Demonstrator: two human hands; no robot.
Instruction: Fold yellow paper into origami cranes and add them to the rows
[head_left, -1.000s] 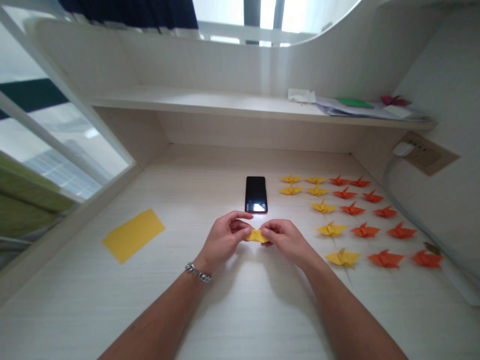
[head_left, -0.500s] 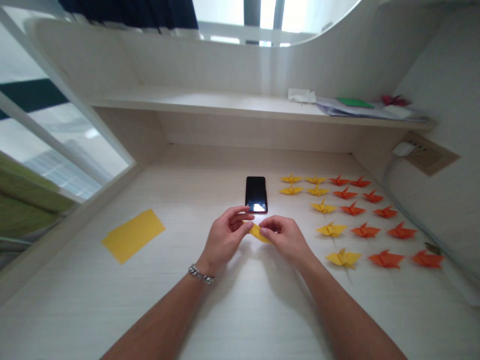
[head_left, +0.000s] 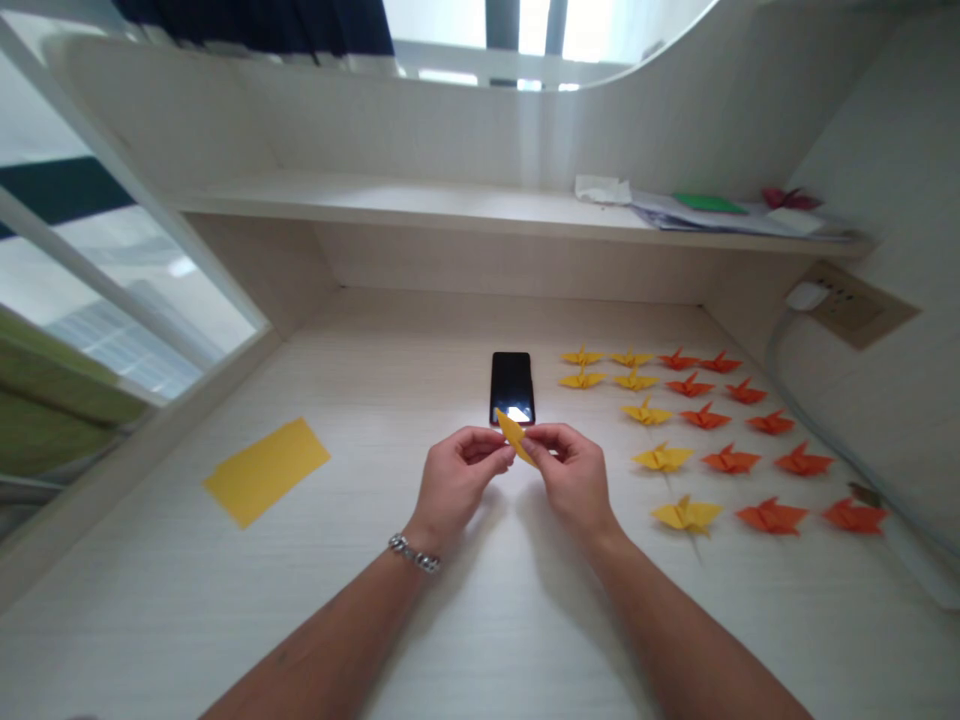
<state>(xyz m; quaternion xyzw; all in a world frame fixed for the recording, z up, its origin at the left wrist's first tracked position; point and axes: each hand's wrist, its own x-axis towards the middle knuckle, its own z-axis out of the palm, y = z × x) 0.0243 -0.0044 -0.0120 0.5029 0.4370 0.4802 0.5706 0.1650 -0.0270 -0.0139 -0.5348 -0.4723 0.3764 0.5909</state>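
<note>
Both hands pinch a small folded yellow paper piece (head_left: 516, 437) just above the desk, tilted with one tip pointing up. My left hand (head_left: 457, 480), with a metal bracelet on its wrist, grips its left side. My right hand (head_left: 574, 475) holds its right side with fingertips pressed together. A black phone (head_left: 512, 387) lies flat directly behind the paper.
Rows of folded yellow cranes (head_left: 663, 458) and orange cranes (head_left: 730, 460) lie on the desk at the right. A flat yellow sheet (head_left: 266, 469) rests at the left. A shelf (head_left: 450, 205) with papers runs along the back; a wall socket (head_left: 847, 305) and cable are at the right.
The hands have lifted slightly and drawn closer together, and the yellow piece has turned from lying flat to standing tilted on edge between the fingertips.
</note>
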